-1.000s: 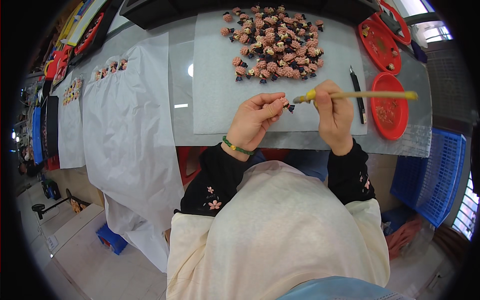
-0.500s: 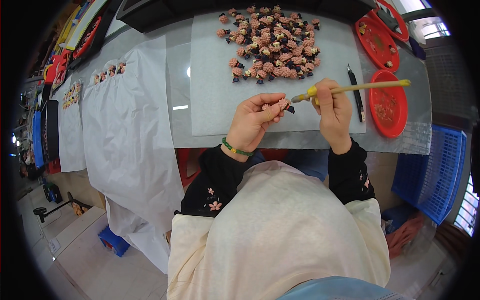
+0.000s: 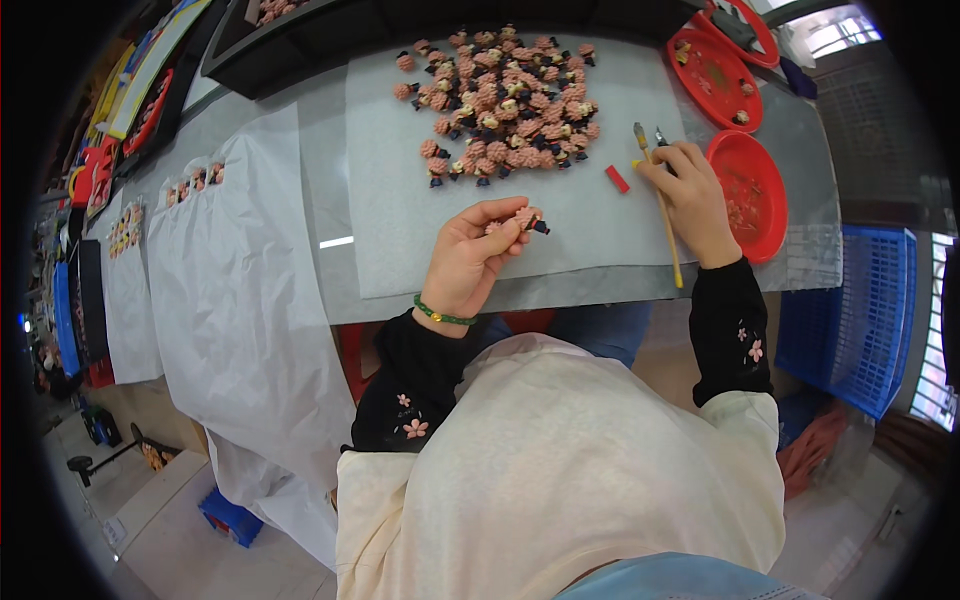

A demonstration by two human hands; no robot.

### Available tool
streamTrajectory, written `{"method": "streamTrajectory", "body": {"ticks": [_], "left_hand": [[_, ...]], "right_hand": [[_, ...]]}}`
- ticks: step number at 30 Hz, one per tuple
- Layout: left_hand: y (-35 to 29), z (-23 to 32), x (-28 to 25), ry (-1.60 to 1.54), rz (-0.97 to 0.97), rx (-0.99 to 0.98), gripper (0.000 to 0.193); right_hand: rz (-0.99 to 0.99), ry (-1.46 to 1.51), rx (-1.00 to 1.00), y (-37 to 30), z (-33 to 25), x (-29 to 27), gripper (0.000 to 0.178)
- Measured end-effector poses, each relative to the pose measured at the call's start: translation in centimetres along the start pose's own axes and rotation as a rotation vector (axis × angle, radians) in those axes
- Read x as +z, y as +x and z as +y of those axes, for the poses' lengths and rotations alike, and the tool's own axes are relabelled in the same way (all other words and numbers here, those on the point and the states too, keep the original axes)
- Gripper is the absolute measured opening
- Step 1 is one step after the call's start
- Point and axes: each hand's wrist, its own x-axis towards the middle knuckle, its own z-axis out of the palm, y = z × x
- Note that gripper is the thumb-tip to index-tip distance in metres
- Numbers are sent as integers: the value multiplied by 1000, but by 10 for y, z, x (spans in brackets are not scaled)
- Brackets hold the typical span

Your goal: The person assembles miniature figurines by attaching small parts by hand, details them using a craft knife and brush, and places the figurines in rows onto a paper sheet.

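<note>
My left hand (image 3: 468, 250), with a green bead bracelet at the wrist, pinches a small figurine (image 3: 527, 217) with a knobby pink top and dark lower end. A second bit of pink shows between its fingers. My right hand (image 3: 697, 200) is low over the white sheet, fingertips at the yellow-wrapped part of a wooden paintbrush (image 3: 671, 235). The brush slants toward the table's near edge. A craft knife's metal tip (image 3: 660, 136) pokes out above the right knuckles; its handle is hidden, and whether the hand also grips it I cannot tell.
Many similar figurines (image 3: 500, 100) are heaped on the white sheet (image 3: 400, 240). A small red block (image 3: 617, 179) lies near the brush. Red trays (image 3: 775, 215) stand at the right, a black tray (image 3: 330, 50) at the back. White cloth (image 3: 230, 270) hangs at left, a blue crate (image 3: 870, 310) at right.
My right hand has drawn away from the figurine and lowered the paintbrush to the sheet by the knife. The red block now shows. My left hand keeps its figurine.
</note>
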Motion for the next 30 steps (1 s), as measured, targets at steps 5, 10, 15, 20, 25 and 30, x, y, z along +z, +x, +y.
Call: {"method": "streamTrajectory", "body": {"ticks": [5,10,15,20,25,30], "left_hand": [[3,-3,0,9,20,-23,25],[6,-5,-7,21,-49,-26,27],[1,-2,-4,-1,33,-40,26],[4,-1,-1,-56,-1,-27,28],[5,0,-4,-66,-25,-13,26],[2,0,-7,-86,-15,6,27]], "right_hand": [[80,141,110,0,-4,0,25],[-45,239,217,11,-25,11,24],[22,316,224,35,5,21,20],[109,383,602,78,86,49,23],[-50,136,586,80,103,54,26],[108,673,274,66,-8,17,24]]}}
